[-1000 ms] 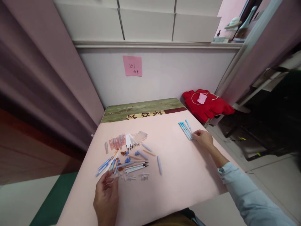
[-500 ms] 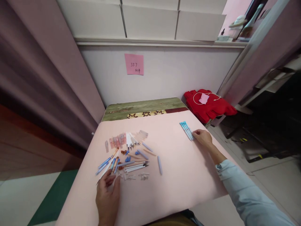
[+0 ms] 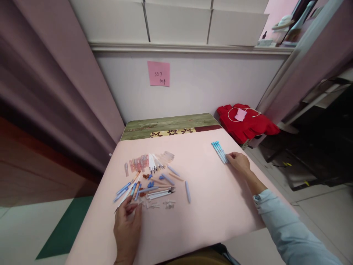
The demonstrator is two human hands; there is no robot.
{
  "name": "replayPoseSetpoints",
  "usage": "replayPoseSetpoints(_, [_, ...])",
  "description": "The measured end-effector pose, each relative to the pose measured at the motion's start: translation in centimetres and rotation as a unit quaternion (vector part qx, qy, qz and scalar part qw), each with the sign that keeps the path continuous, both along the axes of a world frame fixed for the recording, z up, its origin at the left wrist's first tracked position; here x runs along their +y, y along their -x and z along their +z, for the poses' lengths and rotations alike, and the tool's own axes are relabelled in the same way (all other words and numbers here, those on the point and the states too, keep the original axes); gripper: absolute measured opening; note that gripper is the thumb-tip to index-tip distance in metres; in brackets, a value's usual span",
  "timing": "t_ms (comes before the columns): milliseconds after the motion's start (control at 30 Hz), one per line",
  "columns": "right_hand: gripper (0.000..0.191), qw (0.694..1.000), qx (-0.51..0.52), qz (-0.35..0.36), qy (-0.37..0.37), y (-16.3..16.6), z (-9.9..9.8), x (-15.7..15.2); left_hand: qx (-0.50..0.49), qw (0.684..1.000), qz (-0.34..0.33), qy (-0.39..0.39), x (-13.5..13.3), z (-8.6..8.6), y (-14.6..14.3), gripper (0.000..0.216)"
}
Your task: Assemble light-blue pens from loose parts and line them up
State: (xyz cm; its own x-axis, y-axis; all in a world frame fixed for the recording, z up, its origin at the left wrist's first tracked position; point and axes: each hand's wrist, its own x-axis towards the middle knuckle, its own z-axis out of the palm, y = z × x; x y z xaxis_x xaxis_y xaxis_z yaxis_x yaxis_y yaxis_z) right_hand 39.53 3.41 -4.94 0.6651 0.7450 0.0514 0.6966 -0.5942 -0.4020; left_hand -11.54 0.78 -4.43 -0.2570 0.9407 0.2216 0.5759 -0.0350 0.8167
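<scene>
My right hand (image 3: 239,162) rests at the right side of the pink table cover (image 3: 209,206), its fingertips curled against the near ends of a small row of light blue pens (image 3: 220,151). At the near left my left hand (image 3: 127,228) lies on the cover with fingers pinched on a thin white pen part (image 3: 123,200) at the edge of a scattered heap. That heap of pen parts (image 3: 150,180) holds blue and orange barrels, white refills, clear caps and small springs. One blue barrel (image 3: 188,191) lies apart to its right.
A green wooden table edge (image 3: 165,125) shows beyond the pink cover. A red garment (image 3: 248,123) with a white cable lies on a seat to the right. A pink note (image 3: 158,73) hangs on the wall. A curtain (image 3: 55,92) hangs on the left.
My right hand has pushed the blue pens into a tighter row. My left hand slid forward to the heap's edge and closed on a thin white part.
</scene>
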Motion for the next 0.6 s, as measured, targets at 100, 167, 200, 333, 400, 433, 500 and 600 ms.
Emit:
replayPoseSetpoints(100, [0.038, 1.000, -0.004, 0.004, -0.004, -0.1, 0.2, 0.1, 0.010, 1.000, -0.003, -0.002, -0.1, 0.3, -0.1, 0.057])
replayPoseSetpoints(167, [0.038, 1.000, -0.012, 0.005, -0.011, -0.3, 0.5, 0.6, 0.017, 1.000, -0.004, -0.002, -0.2, 0.5, -0.2, 0.056])
replayPoseSetpoints(200, [0.038, 1.000, -0.017, 0.010, -0.014, -0.5, 0.7, 1.0, 0.020, 1.000, -0.005, -0.001, -0.2, 0.5, -0.2, 0.055])
replayPoseSetpoints(333, [0.040, 0.997, -0.016, 0.081, -0.002, -1.5, 2.0, 3.7, 0.020, 1.000, 0.001, 0.007, -0.1, 0.7, -0.2, 0.056])
replayPoseSetpoints(400, [0.043, 0.994, -0.012, 0.106, 0.013, -2.2, 2.4, 5.2, 0.013, 1.000, 0.004, 0.011, -0.1, 0.5, -0.1, 0.057])
replayPoseSetpoints(433, [0.044, 0.993, -0.010, 0.113, 0.021, -2.5, 2.5, 6.0, 0.009, 1.000, 0.005, 0.013, 0.0, 0.4, -0.1, 0.057])
replayPoseSetpoints(500, [0.046, 0.992, -0.004, 0.124, 0.038, -3.1, 2.5, 7.2, 0.005, 1.000, 0.006, 0.014, 0.0, 0.2, 0.1, 0.056])
replayPoseSetpoints(600, [0.049, 0.989, 0.005, 0.133, 0.059, -3.7, 2.0, 8.6, 0.009, 1.000, 0.009, 0.013, 0.1, 0.0, 0.3, 0.054])
